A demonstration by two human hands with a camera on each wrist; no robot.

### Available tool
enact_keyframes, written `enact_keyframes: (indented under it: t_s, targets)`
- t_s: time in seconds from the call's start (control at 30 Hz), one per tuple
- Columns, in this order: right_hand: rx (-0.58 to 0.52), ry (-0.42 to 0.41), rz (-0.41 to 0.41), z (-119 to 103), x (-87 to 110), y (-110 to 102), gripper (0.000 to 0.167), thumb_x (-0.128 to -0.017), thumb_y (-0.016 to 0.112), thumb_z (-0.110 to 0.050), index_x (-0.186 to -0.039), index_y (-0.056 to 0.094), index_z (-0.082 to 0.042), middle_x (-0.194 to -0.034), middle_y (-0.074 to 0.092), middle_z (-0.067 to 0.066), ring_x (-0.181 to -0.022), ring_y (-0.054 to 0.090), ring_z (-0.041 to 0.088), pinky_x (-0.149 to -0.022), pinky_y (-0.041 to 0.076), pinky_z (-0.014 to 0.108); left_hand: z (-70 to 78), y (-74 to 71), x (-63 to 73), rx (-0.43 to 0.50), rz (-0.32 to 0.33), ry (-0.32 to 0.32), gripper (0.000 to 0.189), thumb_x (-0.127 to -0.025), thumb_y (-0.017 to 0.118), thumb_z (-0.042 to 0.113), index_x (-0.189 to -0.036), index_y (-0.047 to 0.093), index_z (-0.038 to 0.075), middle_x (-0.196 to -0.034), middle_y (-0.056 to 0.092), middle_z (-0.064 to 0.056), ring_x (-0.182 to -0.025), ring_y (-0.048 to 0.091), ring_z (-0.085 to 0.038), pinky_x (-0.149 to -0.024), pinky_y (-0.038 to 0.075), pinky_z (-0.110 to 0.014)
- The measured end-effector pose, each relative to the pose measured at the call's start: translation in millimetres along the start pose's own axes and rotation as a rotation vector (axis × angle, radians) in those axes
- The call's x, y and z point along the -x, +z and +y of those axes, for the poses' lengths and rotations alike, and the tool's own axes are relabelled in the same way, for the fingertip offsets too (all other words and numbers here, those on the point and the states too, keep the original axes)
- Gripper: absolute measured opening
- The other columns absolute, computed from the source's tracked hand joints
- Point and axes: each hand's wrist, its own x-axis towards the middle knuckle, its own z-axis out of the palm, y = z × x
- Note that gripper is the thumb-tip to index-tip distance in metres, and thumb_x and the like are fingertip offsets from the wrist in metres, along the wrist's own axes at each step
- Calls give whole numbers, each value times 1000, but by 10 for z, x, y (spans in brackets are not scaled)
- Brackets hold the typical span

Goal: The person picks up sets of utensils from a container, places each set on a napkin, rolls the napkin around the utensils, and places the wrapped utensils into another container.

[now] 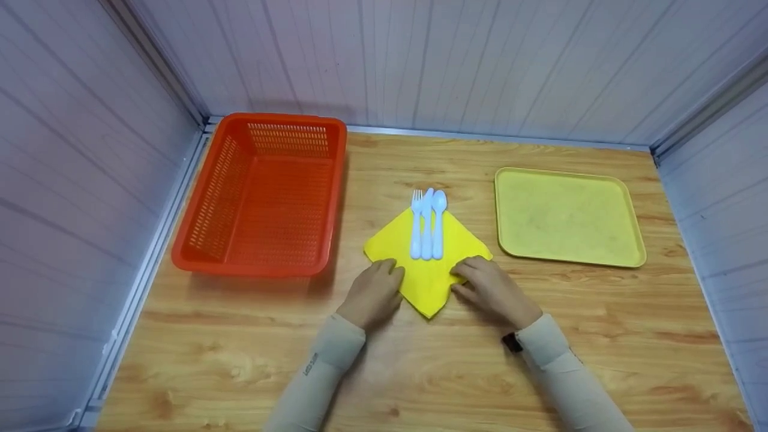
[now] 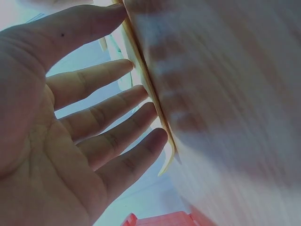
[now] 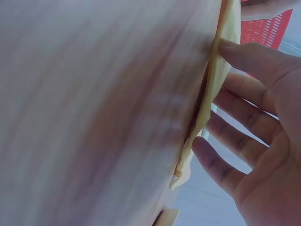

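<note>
A yellow napkin (image 1: 427, 288) lies on the table with one corner toward me. On its upper part rest a light-blue plastic fork (image 1: 416, 231), knife (image 1: 426, 231) and spoon (image 1: 438, 231), side by side with handles toward me. My left hand (image 1: 373, 292) touches the napkin's lower left edge; in the left wrist view its fingers (image 2: 113, 106) are nearly straight, tips at the edge. My right hand (image 1: 492, 288) touches the lower right edge. The right wrist view shows its thumb (image 3: 254, 56) and extended fingers against the napkin, with no pinch visible.
An orange-red slotted plastic basket (image 1: 327, 198) stands to the left of the napkin. To the right lies a yellow-green rectangular tray (image 1: 567, 216). Panelled walls (image 1: 420, 66) enclose the wooden table (image 1: 432, 384) at the back and both sides.
</note>
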Motion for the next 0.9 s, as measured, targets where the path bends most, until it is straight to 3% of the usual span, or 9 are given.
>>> enact_keyframes:
  t_s: [0.13, 0.3, 0.4, 0.5, 0.63, 0.77, 0.9]
  targets:
    - [-10, 6, 13, -4, -66, -17, 14, -93, 73, -19, -102, 72, -8, -96, 68, 5, -88, 63, 23, -80, 53, 40, -1, -7, -19, -8, 24, 9, 8, -86, 63, 7, -94, 60, 4, -97, 55, -12, -88, 56, -30, -76, 51, -41]
    - [-95, 48, 29, 31, -114, -49, 8, -96, 69, -16, -99, 71, -8, -92, 68, 3, -85, 63, 21, -78, 53, 38, -23, -9, -57, 7, 21, 16, 17, -83, 66, 7, -99, 60, 4, -104, 56, -13, -96, 56, -30, -84, 50, -41]
    - [-143, 80, 22, 53, -119, -66, 9, -98, 67, -17, -100, 70, -9, -94, 67, 3, -86, 62, 20, -78, 53, 38, -37, -19, -102, 1, 28, 23, 12, -86, 62, 6, -97, 61, 4, -101, 58, -12, -93, 58, -29, -83, 50, -41]
    - [-165, 104, 6, 77, -112, -77, 11, -99, 65, -19, -101, 69, -9, -95, 67, 3, -87, 63, 19, -79, 53, 38, -58, -16, -164, 3, 61, 29, 4, -89, 56, 4, -89, 60, 5, -88, 58, -9, -80, 59, -27, -74, 51, -39]
    - [-178, 86, 1, 116, -93, -105, 13, -100, 64, -18, -104, 70, -8, -98, 67, 4, -90, 63, 20, -81, 54, 40, -100, -21, -242, 10, 89, 22, 15, -93, 56, 7, -78, 57, 8, -73, 55, -5, -65, 56, -24, -62, 51, -38]
    - [-202, 37, 1, 176, -59, -163, 16, -98, 65, -11, -111, 71, -6, -107, 68, 8, -99, 64, 24, -87, 53, 43, -129, -52, -305, 13, 78, 9, 22, -95, 56, 10, -74, 57, 10, -63, 49, -2, -55, 49, -21, -53, 47, -37]
    - [-253, 34, -72, 228, -35, -235, 32, -91, 68, -7, -123, 67, -4, -119, 66, 10, -110, 60, 27, -95, 49, 47, -150, -88, -361, 16, 65, -3, 22, -97, 56, 11, -75, 60, 10, -61, 50, -3, -54, 50, -22, -52, 47, -39]
